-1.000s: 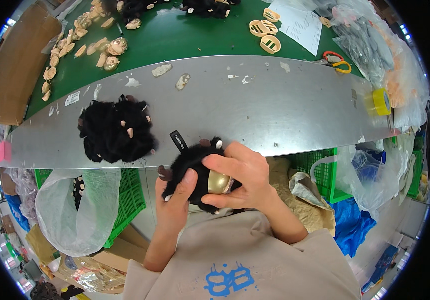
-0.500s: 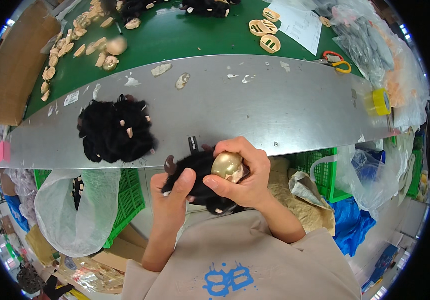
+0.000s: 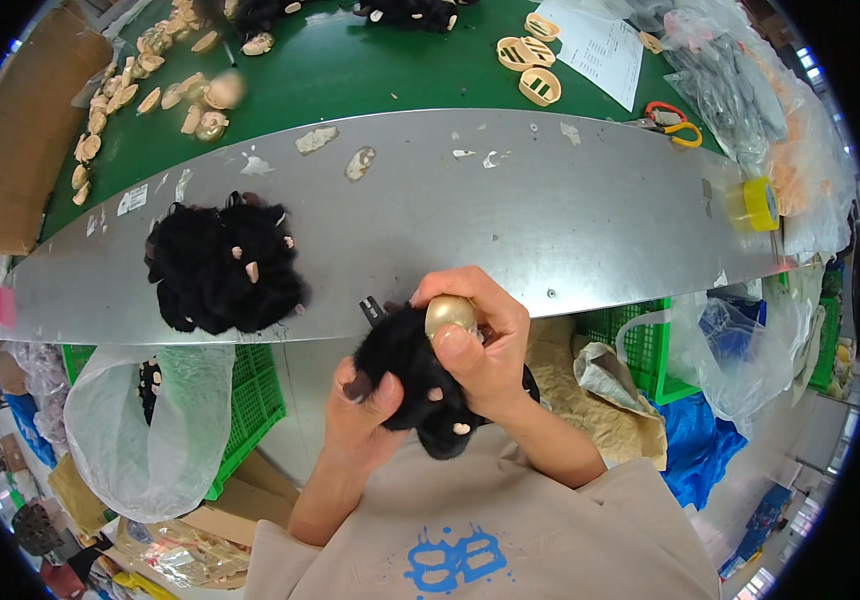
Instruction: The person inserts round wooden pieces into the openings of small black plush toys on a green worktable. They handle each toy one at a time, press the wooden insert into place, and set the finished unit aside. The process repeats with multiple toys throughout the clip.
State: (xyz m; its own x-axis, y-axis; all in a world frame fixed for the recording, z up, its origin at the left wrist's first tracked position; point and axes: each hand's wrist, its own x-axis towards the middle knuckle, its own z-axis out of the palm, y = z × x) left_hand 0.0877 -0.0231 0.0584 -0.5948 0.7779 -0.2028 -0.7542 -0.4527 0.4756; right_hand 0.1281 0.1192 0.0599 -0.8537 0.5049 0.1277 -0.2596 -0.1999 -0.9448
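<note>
A black plush toy [image 3: 396,362] with small pink paws and a dark tag is held in front of my chest, just off the table's near edge. My left hand [image 3: 360,418] grips it from the left, thumb pressed into the plush. At its upper right end sits a shiny gold, rounded face-like piece [image 3: 449,312]. My right hand [image 3: 495,350] wraps round that end, thumb pressing on the gold piece; the fingers behind are partly hidden. A heap of black plush toys [image 3: 222,268] lies on the metal table to the left.
Beyond the grey metal table edge [image 3: 430,200], a green surface [image 3: 350,80] carries beige and gold shell pieces [image 3: 212,124], oval beige frames [image 3: 540,87] and a paper sheet [image 3: 595,50]. Scissors [image 3: 672,124] and yellow tape [image 3: 760,204] lie right. A plastic-lined green crate [image 3: 250,400] stands below left.
The plush has turned in my hands, its paws now facing up and toward me. My right thumb has moved up onto the gold piece, and my left hand has shifted slightly right and lower.
</note>
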